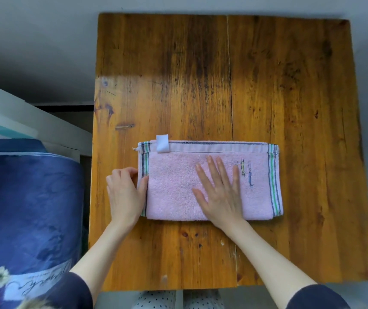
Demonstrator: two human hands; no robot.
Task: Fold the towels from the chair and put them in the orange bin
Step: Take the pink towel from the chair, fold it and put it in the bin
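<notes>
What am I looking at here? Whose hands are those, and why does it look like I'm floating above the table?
There is no machine here, just a person. The one picture comes from a camera worn on the person's head, looking down, so you see what they see. That is why the arms reach in from the bottom.

On the wooden table lies a pink towel, already folded into a long strip, with striped ends and a small white loop at its far edge.

The right hand lies flat on the towel with straight fingers, pressing it down. The left hand pinches the towel's left end, thumb on top.

Beside the table, on the left, is a blue patterned fabric. The orange bin cannot be clearly made out.
</notes>
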